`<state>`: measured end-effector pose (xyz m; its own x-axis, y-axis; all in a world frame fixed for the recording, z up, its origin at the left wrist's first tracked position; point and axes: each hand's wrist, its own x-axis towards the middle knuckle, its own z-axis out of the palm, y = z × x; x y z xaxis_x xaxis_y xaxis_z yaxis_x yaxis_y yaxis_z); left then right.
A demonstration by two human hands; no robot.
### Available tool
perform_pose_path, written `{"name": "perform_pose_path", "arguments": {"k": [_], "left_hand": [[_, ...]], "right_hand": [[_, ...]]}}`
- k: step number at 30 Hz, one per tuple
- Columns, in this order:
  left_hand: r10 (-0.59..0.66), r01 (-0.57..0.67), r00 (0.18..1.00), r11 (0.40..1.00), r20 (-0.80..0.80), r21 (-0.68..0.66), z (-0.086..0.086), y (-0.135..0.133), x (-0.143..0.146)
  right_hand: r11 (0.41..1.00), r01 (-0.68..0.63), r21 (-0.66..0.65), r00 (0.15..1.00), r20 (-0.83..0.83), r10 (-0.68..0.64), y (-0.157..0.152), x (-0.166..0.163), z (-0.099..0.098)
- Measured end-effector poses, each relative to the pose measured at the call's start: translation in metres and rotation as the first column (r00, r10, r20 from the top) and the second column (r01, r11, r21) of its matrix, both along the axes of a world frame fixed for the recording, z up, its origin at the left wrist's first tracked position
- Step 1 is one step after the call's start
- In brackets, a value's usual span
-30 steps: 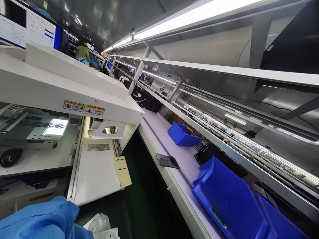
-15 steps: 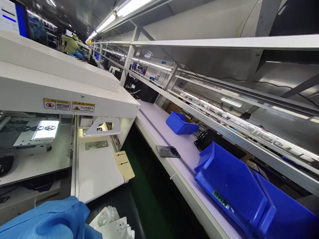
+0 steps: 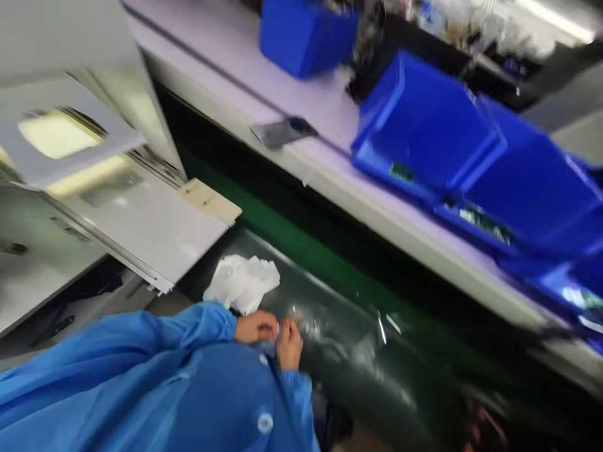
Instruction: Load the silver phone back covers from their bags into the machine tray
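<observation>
In the head view my left hand is at the front of my blue coat, its fingers curled in. Close beside it my right hand has its fingers pinched together and pointing up. The fingertips of both hands almost meet; whatever is between them is too small and blurred to name. Just beyond my left hand lies a loose pile of white cut sheets on a dark green surface. Small clear scraps are scattered to the right of my hands.
A white machine platform with a beige plate at its corner stands at the left. Across a dark gap runs a pale bench with a grey flat part and several blue bins.
The view has swung down and to the right, so the bench and bins sit higher. Both hands have come into view; before, only a blue sleeve and the white sheets showed.
</observation>
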<state>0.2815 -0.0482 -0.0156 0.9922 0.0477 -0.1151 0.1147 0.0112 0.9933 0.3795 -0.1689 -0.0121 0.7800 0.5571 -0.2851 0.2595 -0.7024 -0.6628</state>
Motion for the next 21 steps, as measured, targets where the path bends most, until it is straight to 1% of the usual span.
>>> {"name": "perform_pose_path", "arguments": {"k": [2, 3, 4, 6, 8, 11, 14, 15, 16, 17, 18, 19, 20, 21], "left_hand": [[-0.029, 0.026, 0.999, 0.993, -0.029, -0.113, -0.018, 0.003, -0.003], [-0.05, 0.043, 0.998, 0.986, -0.041, -0.161, -0.025, 0.005, -0.002], [-0.074, 0.062, 0.996, 0.977, -0.049, -0.203, -0.031, 0.007, -0.002], [-0.106, 0.087, 0.993, 0.96, -0.058, -0.266, -0.036, 0.009, -0.003], [-0.112, 0.088, 0.992, 0.947, -0.061, -0.31, -0.036, 0.009, -0.006], [-0.084, 0.057, 0.994, 0.937, -0.065, -0.345, -0.032, 0.009, -0.01], [-0.089, 0.059, 0.993, 0.938, -0.074, -0.343, -0.023, 0.007, -0.009], [-0.092, 0.065, 0.992, 0.954, -0.081, -0.292, -0.018, 0.006, -0.007], [-0.083, 0.064, 0.992, 0.98, -0.093, -0.19, -0.013, 0.004, -0.005], [-0.058, 0.053, 0.992, 0.997, -0.109, -0.053, -0.008, 0.003, -0.002], [-0.021, 0.033, 0.992, 0.995, -0.125, 0.094, -0.003, 0.002, 0.0], [0.022, 0.01, 0.99, 0.974, -0.139, 0.225, 0.002, 0.001, 0.003], [0.059, -0.008, 0.986, 0.949, -0.153, 0.314, 0.005, 0.001, 0.005], [0.085, -0.02, 0.981, 0.935, -0.171, 0.353, 0.008, 0.002, 0.006]], "right_hand": [[0.999, 0.018, -0.028, 0.995, -0.098, -0.021, -0.015, -0.004, -0.009], [1.0, 0.012, -0.001, 0.992, -0.122, -0.012, -0.017, -0.003, -0.014], [1.0, 0.029, -0.001, 0.991, -0.13, -0.028, -0.017, 0.0, -0.018], [0.999, 0.049, 0.024, 0.989, -0.137, -0.045, -0.017, 0.006, -0.027], [0.997, 0.067, 0.047, 0.986, -0.154, -0.059, -0.018, 0.008, -0.033], [0.994, 0.083, 0.068, 0.981, -0.182, -0.07, -0.021, 0.006, -0.039], [0.995, 0.077, 0.069, 0.98, -0.19, -0.063, -0.024, 0.001, -0.037], [0.994, 0.068, 0.084, 0.986, -0.158, -0.054, -0.026, -0.002, -0.034], [0.992, 0.055, 0.111, 0.995, -0.089, -0.045, -0.028, -0.005, -0.029], [0.989, 0.035, 0.145, 0.999, 0.009, -0.036, -0.03, -0.01, -0.023], [0.984, -0.003, 0.178, 0.993, 0.117, -0.018, -0.033, -0.015, -0.016], [0.978, -0.055, 0.199, 0.978, 0.207, 0.013, -0.036, -0.02, -0.009], [0.972, -0.115, 0.205, 0.962, 0.267, 0.057, -0.039, -0.026, -0.002], [0.965, -0.176, 0.194, 0.95, 0.29, 0.115, -0.041, -0.031, 0.004]]}}
